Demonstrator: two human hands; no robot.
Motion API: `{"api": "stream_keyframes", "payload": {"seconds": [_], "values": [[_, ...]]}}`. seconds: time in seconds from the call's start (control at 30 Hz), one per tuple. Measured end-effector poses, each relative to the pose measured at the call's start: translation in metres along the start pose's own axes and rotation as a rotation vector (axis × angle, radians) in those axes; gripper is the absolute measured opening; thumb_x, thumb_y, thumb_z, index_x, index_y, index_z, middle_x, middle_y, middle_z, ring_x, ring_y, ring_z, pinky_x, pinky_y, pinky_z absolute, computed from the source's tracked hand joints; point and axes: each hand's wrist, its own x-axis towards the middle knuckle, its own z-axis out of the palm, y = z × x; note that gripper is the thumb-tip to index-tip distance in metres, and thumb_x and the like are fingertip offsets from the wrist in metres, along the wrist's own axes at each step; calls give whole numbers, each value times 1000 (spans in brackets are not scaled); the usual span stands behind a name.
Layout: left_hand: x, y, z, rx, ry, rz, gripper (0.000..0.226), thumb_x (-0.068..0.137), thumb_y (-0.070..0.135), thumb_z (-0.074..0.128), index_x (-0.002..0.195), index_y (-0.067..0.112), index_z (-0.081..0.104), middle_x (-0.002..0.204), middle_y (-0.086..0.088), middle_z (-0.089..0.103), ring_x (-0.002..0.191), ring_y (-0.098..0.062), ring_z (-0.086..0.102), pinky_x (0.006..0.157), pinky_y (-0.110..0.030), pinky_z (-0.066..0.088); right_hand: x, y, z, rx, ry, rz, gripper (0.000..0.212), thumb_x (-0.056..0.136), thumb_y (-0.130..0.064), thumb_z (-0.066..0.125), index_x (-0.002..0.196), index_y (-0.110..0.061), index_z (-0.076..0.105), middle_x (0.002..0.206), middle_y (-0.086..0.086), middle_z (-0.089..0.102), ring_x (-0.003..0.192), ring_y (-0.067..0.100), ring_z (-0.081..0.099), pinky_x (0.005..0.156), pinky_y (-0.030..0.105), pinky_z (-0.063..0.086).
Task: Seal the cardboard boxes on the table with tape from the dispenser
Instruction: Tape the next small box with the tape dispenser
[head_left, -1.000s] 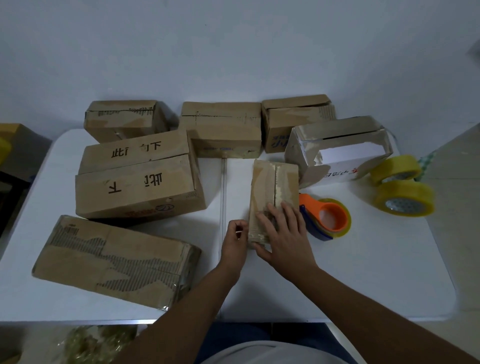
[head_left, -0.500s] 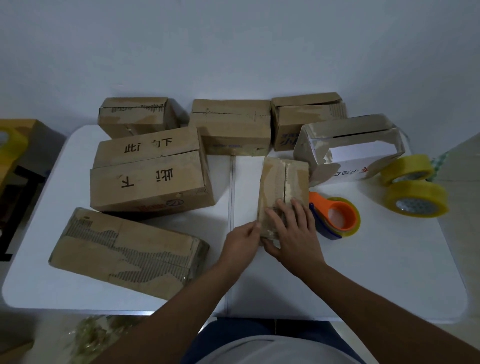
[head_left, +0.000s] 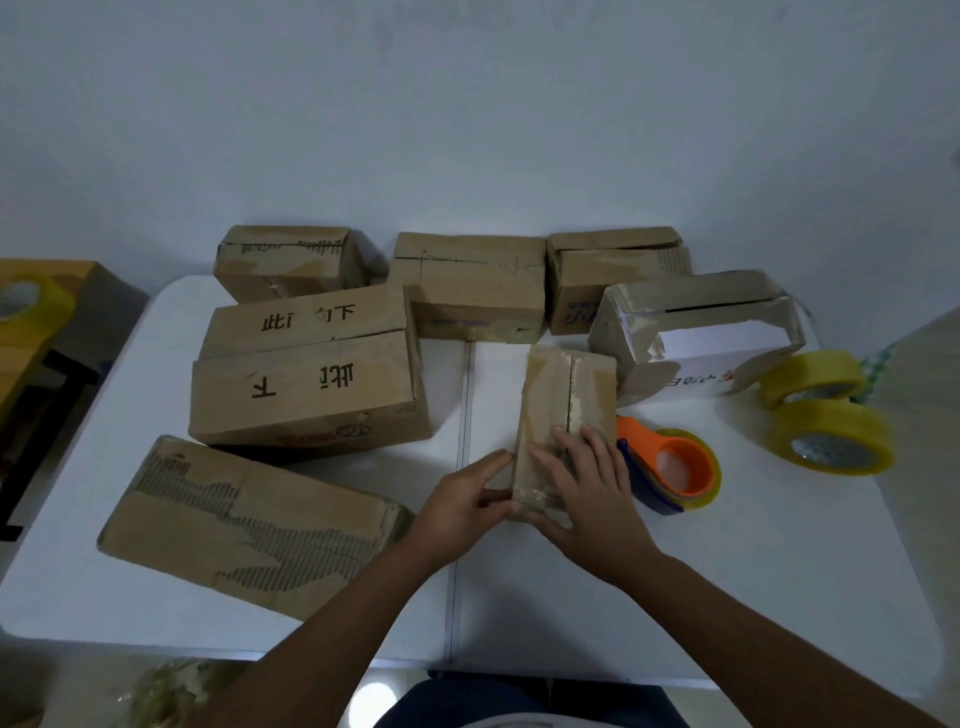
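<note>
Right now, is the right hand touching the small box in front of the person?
Touching. The head view shows the right hand lying on top of the small box, fingers spread flat over its near end.

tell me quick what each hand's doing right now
Left hand: open, fingers straight against the small box's left side.
Right hand: open, flat on the box top.
</note>
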Motion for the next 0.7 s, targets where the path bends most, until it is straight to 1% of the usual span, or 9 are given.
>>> {"api": "stream_keyframes", "payload": {"seconds": [0.07,0.17,0.27,0.37,0.4,0.47,0.5,0.6,0.7], "values": [[2,0,-3,27,3,18,64,90,6,69,122,54,41,141,23,41,93,14,63,85,-7,47,7,0,-12,219,26,59,60,91,-60,37,140,-28,44,151,-3,31,145,21,19,116,52,24],[9,-5,-11,124,38,37,64,93,4,63,129,52,40,155,11,34,104,1,64,90,-13,49,22,13,-24,411,145,223,52,94,-45,48,142,-24,44,154,1,26,142,20,22,115,41,25],[12,-10,-22,219,193,39,58,96,-3,50,141,33,47,155,8,35,127,-14,55,108,-26,42,34,19,-36,659,47,391,58,96,-37,55,148,-20,34,151,1,29,135,19,39,110,38,39],[18,-1,-32,376,368,44,44,102,13,44,146,22,46,158,0,32,143,-19,36,115,-25,25,29,-3,-44,729,-88,398,50,98,-36,52,145,-21,39,131,-5,52,103,8,62,91,30,51],[21,4,-33,455,358,30,45,104,29,43,148,25,41,161,-1,27,146,-22,29,118,-30,22,26,-11,-44,736,-122,371,46,99,-36,51,142,-22,43,123,-6,60,98,5,64,88,29,52],[28,13,-30,641,219,-26,68,94,67,33,154,36,23,166,0,5,151,-26,7,121,-43,8,24,-21,-43,682,-134,318,38,99,-35,51,134,-23,53,106,-10,66,92,3,65,82,22,51],[32,17,-26,725,132,-58,78,88,76,32,155,39,14,166,0,-8,151,-27,-3,121,-48,2,27,-22,-43,638,-94,308,33,99,-33,52,129,-22,58,101,-10,67,89,4,65,78,20,50],[40,15,-16,902,-54,-76,91,88,66,52,156,39,-1,161,-1,-28,148,-38,-18,120,-57,-3,43,-9,-48,544,99,337,26,97,-24,55,121,-16,61,108,-3,61,96,11,59,85,28,49],[40,3,-31,979,-136,-13,92,87,59,59,154,43,-3,162,7,-26,148,-37,-19,119,-57,-6,61,6,-52,462,119,327,42,95,-24,59,134,-14,49,135,8,45,120,24,48,100,35,41]]}}
